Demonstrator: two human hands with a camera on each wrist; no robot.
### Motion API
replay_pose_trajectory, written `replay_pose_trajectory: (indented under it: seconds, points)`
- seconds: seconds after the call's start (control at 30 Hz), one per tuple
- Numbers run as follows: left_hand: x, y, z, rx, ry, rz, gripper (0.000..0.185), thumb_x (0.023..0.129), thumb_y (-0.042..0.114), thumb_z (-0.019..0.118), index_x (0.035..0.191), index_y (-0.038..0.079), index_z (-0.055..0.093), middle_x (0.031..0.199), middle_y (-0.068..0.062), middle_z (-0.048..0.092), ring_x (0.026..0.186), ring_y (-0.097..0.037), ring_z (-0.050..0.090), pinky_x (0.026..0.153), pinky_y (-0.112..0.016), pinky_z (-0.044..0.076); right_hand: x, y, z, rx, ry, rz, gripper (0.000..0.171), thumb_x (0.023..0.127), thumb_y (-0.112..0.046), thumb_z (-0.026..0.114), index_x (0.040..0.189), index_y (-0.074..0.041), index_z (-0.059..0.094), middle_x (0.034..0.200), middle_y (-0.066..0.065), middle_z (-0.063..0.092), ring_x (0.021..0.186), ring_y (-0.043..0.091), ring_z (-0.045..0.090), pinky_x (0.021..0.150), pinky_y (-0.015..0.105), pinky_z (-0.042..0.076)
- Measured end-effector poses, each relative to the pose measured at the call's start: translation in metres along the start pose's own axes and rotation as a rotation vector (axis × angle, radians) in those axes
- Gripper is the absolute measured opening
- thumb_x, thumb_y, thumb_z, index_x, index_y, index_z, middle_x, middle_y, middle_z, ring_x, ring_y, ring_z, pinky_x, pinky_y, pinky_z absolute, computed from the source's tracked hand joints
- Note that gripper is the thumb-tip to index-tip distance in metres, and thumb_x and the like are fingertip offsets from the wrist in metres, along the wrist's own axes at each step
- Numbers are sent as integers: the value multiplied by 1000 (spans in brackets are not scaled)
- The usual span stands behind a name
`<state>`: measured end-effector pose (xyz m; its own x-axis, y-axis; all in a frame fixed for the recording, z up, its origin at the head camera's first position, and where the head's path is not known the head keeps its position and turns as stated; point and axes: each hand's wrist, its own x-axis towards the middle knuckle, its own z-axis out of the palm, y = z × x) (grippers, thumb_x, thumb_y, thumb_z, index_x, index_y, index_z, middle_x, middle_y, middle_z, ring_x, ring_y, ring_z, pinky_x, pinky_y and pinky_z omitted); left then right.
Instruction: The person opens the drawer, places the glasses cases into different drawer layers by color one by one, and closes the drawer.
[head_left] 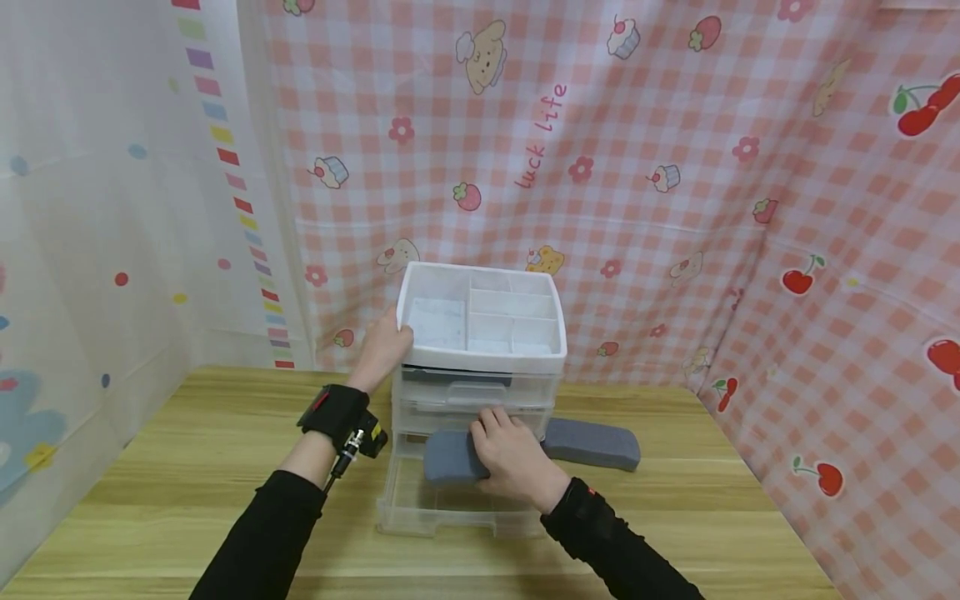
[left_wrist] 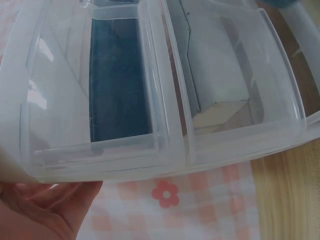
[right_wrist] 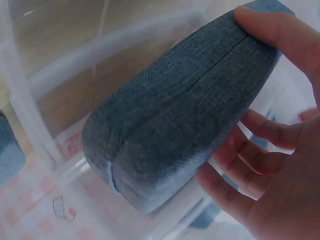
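Note:
A white and clear plastic drawer unit (head_left: 487, 360) stands on the table, its bottom drawer (head_left: 407, 492) pulled out. With my left hand (head_left: 382, 346) I grip the left edge of its top tray. My right hand (head_left: 517, 458) holds a grey-blue fabric glasses case (head_left: 453, 457) over the pulled-out drawer. In the right wrist view, thumb and fingers pinch this glasses case (right_wrist: 175, 107) from opposite sides near one end. A second grey-blue case (head_left: 592, 443) lies on the table, right of the unit.
Compartments divide the top tray (head_left: 438, 323). Behind the upper drawer front sits a dark flat item (left_wrist: 120, 80); the drawer below holds a white box (left_wrist: 212, 65). Patterned cloth (head_left: 525, 208) hangs behind and beside the wooden table (head_left: 712, 508).

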<state>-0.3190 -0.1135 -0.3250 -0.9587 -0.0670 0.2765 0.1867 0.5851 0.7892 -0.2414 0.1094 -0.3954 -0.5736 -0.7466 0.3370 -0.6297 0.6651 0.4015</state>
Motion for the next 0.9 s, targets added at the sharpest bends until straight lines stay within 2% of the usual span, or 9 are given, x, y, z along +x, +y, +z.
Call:
replay_pose_trajectory:
  seconds: [0.3, 0.57, 0.9]
  points:
    - [0, 0, 1, 13, -5, -5, 49, 92, 10, 36, 138, -4, 39, 132, -26, 53, 104, -33, 55, 85, -45, 45, 9, -12, 15, -43, -116, -49, 67, 61, -56, 82, 104, -9, 59, 96, 4, 56, 87, 17, 55, 67, 27, 49]
    - [0, 0, 2, 20, -7, -5, 49, 92, 10, 36, 138, -4, 39, 131, -26, 54, 100, -34, 54, 82, -45, 45, 11, -21, 22, -34, -231, -87, 64, 64, -53, 82, 103, -9, 58, 102, 3, 57, 92, 16, 56, 73, 27, 51]
    - [1, -1, 0, 17, -4, -7, 50, 91, 9, 35, 140, -3, 38, 133, -26, 53, 101, -33, 54, 83, -45, 45, 12, -24, 29, -45, -256, -127, 61, 64, -53, 82, 103, -11, 59, 99, 1, 59, 86, 14, 58, 67, 24, 51]
